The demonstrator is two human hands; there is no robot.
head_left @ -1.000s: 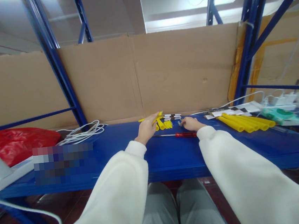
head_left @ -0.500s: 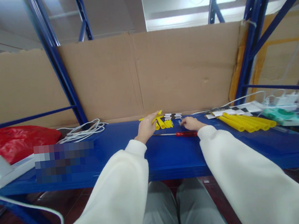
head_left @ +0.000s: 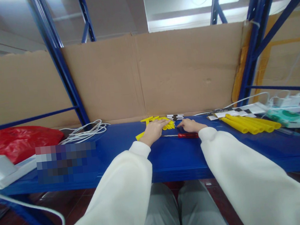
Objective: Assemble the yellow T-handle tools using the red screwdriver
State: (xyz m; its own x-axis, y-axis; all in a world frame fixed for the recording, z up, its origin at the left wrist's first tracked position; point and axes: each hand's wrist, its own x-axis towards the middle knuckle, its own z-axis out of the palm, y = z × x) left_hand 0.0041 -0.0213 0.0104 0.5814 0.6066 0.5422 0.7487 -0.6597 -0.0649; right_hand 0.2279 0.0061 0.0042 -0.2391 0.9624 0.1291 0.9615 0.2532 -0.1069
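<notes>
My left hand (head_left: 154, 130) is closed around a yellow tube (head_left: 140, 136), whose end sticks out below the wrist. Yellow T-shaped pieces (head_left: 147, 120) and small yellow parts (head_left: 170, 125) lie right behind and beside its fingers. My right hand (head_left: 191, 125) rests low over the tabletop with its fingers drawn together, at a spot where tiny parts lay; what is at the fingertips is too small to make out. Just in front of that hand lies a screwdriver (head_left: 188, 135) with a red handle, its shaft pointing left. Black-and-white striped pieces (head_left: 175, 117) sit between the hands, farther back.
On the blue shelf (head_left: 117, 161), several long yellow tubes (head_left: 249, 124) lie at right beside a green-and-white packet (head_left: 290, 117). At left are a coiled white cable (head_left: 85, 131), a red plastic bag (head_left: 27, 140) and a white power strip (head_left: 15, 175). Cardboard (head_left: 104, 81) closes the back.
My left hand has moved slightly right and lowered, and the yellow tube in it has turned so its end shows below the wrist. My right fingers have shifted a little left.
</notes>
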